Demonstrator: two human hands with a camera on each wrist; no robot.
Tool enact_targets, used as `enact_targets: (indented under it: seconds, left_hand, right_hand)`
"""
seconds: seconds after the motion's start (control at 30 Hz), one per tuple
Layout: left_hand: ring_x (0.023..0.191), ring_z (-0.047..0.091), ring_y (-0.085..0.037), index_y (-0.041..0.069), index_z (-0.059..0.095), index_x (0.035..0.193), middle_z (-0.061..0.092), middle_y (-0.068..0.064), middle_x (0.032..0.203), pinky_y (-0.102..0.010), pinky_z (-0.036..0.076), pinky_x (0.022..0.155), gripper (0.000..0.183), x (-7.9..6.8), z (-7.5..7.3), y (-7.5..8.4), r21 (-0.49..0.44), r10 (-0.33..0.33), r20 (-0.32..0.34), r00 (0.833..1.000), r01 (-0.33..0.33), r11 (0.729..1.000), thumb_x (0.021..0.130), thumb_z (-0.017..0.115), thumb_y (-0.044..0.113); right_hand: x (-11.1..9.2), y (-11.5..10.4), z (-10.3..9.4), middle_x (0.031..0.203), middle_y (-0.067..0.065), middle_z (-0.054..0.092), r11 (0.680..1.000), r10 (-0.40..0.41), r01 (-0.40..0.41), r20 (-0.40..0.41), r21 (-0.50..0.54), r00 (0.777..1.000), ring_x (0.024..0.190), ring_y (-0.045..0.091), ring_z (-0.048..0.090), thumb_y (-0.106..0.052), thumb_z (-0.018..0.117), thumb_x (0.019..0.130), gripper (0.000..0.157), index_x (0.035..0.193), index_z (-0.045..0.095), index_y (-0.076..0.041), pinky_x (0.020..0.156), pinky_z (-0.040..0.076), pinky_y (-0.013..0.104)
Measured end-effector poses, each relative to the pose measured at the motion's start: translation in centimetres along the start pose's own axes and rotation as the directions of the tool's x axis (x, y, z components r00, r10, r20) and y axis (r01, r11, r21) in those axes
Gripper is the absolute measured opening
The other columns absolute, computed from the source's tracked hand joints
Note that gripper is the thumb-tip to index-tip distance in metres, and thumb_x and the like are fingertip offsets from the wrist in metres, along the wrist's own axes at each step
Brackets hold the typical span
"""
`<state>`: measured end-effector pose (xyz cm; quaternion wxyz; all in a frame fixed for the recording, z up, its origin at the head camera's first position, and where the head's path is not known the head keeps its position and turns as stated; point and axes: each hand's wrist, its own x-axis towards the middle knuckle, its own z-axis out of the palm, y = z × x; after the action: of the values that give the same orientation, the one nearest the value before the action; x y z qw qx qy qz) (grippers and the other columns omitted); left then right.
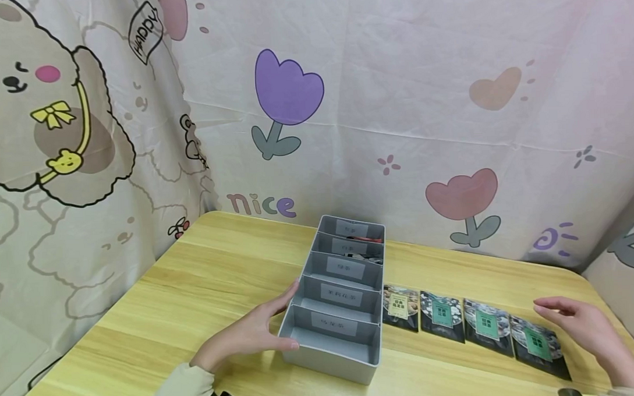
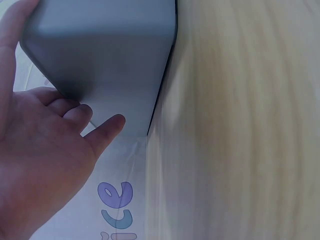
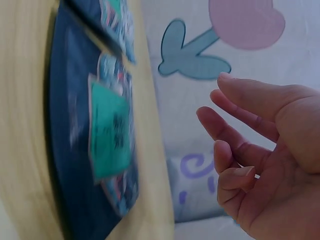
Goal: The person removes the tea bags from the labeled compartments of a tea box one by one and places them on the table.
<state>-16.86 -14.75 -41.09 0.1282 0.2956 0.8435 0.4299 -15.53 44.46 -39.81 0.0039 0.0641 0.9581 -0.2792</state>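
Observation:
A long grey divided box (image 1: 330, 369) stands on the table, with a pale label on the wall of each compartment. My left hand (image 1: 248, 328) rests against its near left side, thumb at the front corner and fingers spread along the side wall. To the right of the box lie several flat dark picture packets in a row: one with a cream label (image 1: 400, 307), the others with green labels, the rightmost packet (image 1: 539, 347) among them. Beside that one, my right hand (image 1: 583, 325) hovers with loosely bent fingers and holds nothing; the right wrist view shows a gap between them.
Something red (image 1: 368, 239) lies in the farthest compartment, and black-and-white items (image 1: 363, 257) in the one before it. The wooden table (image 1: 159, 320) backs onto a printed cloth (image 1: 355, 103) with flowers and a bear.

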Motion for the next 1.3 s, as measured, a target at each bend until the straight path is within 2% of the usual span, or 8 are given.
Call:
enact_targets:
  seconds: [0.13, 0.27, 0.4, 0.57, 0.8, 1.0, 1.17, 1.3]
  left_hand:
    - [0.139, 0.022, -0.04, 0.013, 0.009, 0.156, 0.011, -0.015, 0.158, -0.059, 0.023, 0.109, 0.106, 0.0, 0.0, 0.0, -0.002, -0.01, 0.002, 1.0, 0.01, 1.0, 0.079, 0.077, 0.041]
    - [0.139, 0.022, -0.041, 0.012, 0.009, 0.156, 0.01, -0.016, 0.158, -0.06, 0.022, 0.109, 0.107, -0.1, 0.0, 0.1, 0.0, -0.008, 0.001, 1.0, 0.008, 1.0, 0.079, 0.077, 0.041]
    - [0.139, 0.022, -0.043, 0.011, 0.009, 0.156, 0.01, -0.019, 0.157, -0.06, 0.022, 0.109, 0.107, -0.2, 0.0, 0.2, 0.003, -0.007, -0.006, 1.0, 0.007, 1.0, 0.079, 0.077, 0.042]
    - [0.139, 0.022, -0.043, 0.01, 0.009, 0.156, 0.011, -0.02, 0.157, -0.06, 0.022, 0.109, 0.107, -0.4, -0.1, 0.2, 0.002, -0.007, -0.012, 1.0, 0.007, 1.0, 0.079, 0.077, 0.04]
    - [0.14, 0.022, -0.04, 0.013, 0.009, 0.156, 0.011, -0.016, 0.158, -0.059, 0.023, 0.109, 0.107, -0.2, -0.1, 0.3, 0.004, -0.023, -0.002, 1.0, 0.023, 1.0, 0.079, 0.077, 0.043]
    - [0.14, 0.021, -0.041, 0.012, 0.009, 0.156, 0.011, -0.018, 0.157, -0.059, 0.022, 0.109, 0.108, -0.1, 0.0, 0.3, 0.006, -0.016, 0.007, 1.0, 0.016, 1.0, 0.078, 0.077, 0.044]
    - [0.14, 0.021, -0.041, 0.012, 0.01, 0.156, 0.012, -0.016, 0.157, -0.06, 0.022, 0.109, 0.107, -0.2, 0.0, 0.2, 0.009, -0.02, -0.005, 1.0, 0.02, 1.0, 0.078, 0.077, 0.043]
    - [0.14, 0.021, -0.039, 0.012, 0.011, 0.156, 0.012, -0.014, 0.157, -0.059, 0.022, 0.11, 0.107, -0.2, 0.0, 0.2, 0.005, -0.018, -0.008, 1.0, 0.018, 1.0, 0.078, 0.077, 0.043]
  right_hand:
    - [0.0, -1.6, 0.2, 0.114, 0.032, 0.06, 0.999, -0.037, 0.037, -0.01, -0.022, 0.999, 0.097, 0.04, 0.054, -0.033, 0.056, 0.099, 0.047, 0.117, 0.062, 0.01, 0.069, 0.049, 0.043]
    - [-0.2, -3.2, 0.6, 0.107, 0.024, 0.064, 0.995, -0.087, 0.085, -0.028, -0.049, 0.996, 0.089, 0.026, 0.053, -0.031, 0.058, 0.098, 0.043, 0.116, 0.065, 0.008, 0.063, 0.043, 0.032]
    - [-0.5, -5.0, 1.3, 0.099, 0.014, 0.067, 0.985, -0.161, 0.157, -0.063, -0.072, 0.985, 0.08, 0.014, 0.049, -0.026, 0.061, 0.096, 0.036, 0.113, 0.067, 0.005, 0.058, 0.039, 0.028]
    - [-0.5, -7.5, 2.4, 0.097, 0.011, 0.068, 0.974, -0.223, 0.22, -0.068, -0.048, 0.972, 0.078, 0.012, 0.049, -0.024, 0.063, 0.095, 0.034, 0.113, 0.068, 0.003, 0.056, 0.039, 0.027]
    - [-0.3, -10.6, 4.9, 0.098, 0.01, 0.07, 0.936, -0.351, 0.351, -0.166, -0.028, 0.922, 0.076, 0.003, 0.051, -0.016, 0.069, 0.09, 0.025, 0.11, 0.07, 0.0, 0.055, 0.043, 0.025]
    - [0.7, -13.5, 6.7, 0.106, 0.013, 0.069, 0.912, -0.399, 0.41, -0.203, 0.017, 0.894, 0.079, 0.01, 0.054, -0.019, 0.069, 0.091, 0.03, 0.115, 0.069, -0.002, 0.057, 0.048, 0.026]
    - [2.4, -17.0, 7.9, 0.116, 0.015, 0.066, 0.868, -0.48, 0.495, -0.193, 0.037, 0.856, 0.088, 0.024, 0.058, -0.02, 0.069, 0.091, 0.036, 0.123, 0.065, -0.003, 0.063, 0.05, 0.034]
    - [3.8, -19.6, 8.8, 0.118, 0.014, 0.066, 0.837, -0.523, 0.541, -0.167, 0.081, 0.836, 0.092, 0.028, 0.059, -0.018, 0.071, 0.09, 0.037, 0.123, 0.066, -0.004, 0.068, 0.05, 0.038]
